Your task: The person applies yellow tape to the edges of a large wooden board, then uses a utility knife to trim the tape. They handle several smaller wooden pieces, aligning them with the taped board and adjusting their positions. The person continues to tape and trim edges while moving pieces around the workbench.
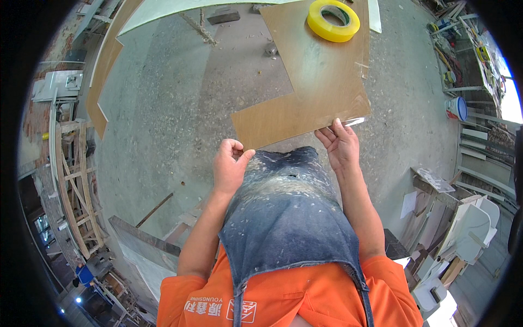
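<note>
A brown wood-grain sheet [305, 106], cut in an L shape, lies in front of me with its near edge toward my body. My left hand [229, 166] has curled fingers and a thumb at the sheet's near left corner, gripping it. Farther right along the same edge, my right hand [342, 146] pinches the sheet, thumb against the edge and fingers partly beneath. Beside that thumb, a shiny strip of clear film or tape [355, 121] sticks out at the near right corner. A yellow roll of tape [348, 30] rests flat on the sheet's far part.
Another brown board [103, 76] curves along the far left. A grey block [223, 16] lies on the speckled floor [169, 92] beyond. Wooden frames [81, 185] stand at left. A white bucket [453, 109], shelving and stacked offcuts [436, 218] line the right side.
</note>
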Action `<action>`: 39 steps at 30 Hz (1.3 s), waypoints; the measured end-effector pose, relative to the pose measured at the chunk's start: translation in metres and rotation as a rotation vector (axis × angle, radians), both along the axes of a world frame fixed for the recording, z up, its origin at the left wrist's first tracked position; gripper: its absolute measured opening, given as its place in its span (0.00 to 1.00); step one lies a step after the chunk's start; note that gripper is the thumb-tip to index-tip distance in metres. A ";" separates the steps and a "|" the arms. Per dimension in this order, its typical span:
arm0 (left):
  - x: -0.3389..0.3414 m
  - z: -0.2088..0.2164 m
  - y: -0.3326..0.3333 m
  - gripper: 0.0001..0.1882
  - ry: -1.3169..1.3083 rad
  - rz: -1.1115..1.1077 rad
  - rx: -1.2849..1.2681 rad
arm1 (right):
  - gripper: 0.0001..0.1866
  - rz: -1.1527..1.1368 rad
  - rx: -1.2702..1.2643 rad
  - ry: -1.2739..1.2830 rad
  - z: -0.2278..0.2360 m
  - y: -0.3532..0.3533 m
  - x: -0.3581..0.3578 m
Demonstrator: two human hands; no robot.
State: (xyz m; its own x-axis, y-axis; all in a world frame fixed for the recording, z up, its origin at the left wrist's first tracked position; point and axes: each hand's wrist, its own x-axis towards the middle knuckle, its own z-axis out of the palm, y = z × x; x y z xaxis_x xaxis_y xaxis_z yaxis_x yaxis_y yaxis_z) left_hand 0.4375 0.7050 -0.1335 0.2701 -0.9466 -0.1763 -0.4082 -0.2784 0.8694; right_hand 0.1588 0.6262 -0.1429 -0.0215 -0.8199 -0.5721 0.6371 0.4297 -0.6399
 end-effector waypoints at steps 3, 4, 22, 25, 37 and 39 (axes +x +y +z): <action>0.001 0.000 0.000 0.14 -0.039 -0.035 -0.041 | 0.16 -0.002 0.012 0.007 -0.002 0.000 -0.001; 0.002 0.000 0.000 0.14 -0.050 -0.047 -0.052 | 0.16 -0.003 0.015 0.008 -0.003 0.000 -0.001; 0.019 0.021 -0.006 0.24 -0.495 -0.374 -0.260 | 0.16 -0.010 -0.013 -0.051 -0.007 0.003 -0.008; 0.002 0.039 -0.027 0.30 -0.632 -0.508 -0.309 | 0.16 -0.013 -0.005 -0.040 -0.002 0.003 -0.008; -0.055 0.026 -0.081 0.45 -0.751 -0.614 -0.170 | 0.19 -0.024 0.011 -0.088 -0.002 0.000 -0.005; -0.069 0.023 -0.088 0.45 -0.742 -0.611 -0.223 | 0.20 -0.034 0.010 -0.106 -0.007 0.000 -0.005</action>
State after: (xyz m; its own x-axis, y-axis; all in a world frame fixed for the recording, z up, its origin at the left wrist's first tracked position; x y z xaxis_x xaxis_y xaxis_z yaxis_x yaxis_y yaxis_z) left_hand 0.3680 0.6166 -0.1105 -0.3065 -0.9510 0.0396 -0.8902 0.3012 0.3417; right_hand 0.1537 0.6259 -0.1495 0.0116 -0.8142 -0.5805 0.7157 0.4122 -0.5638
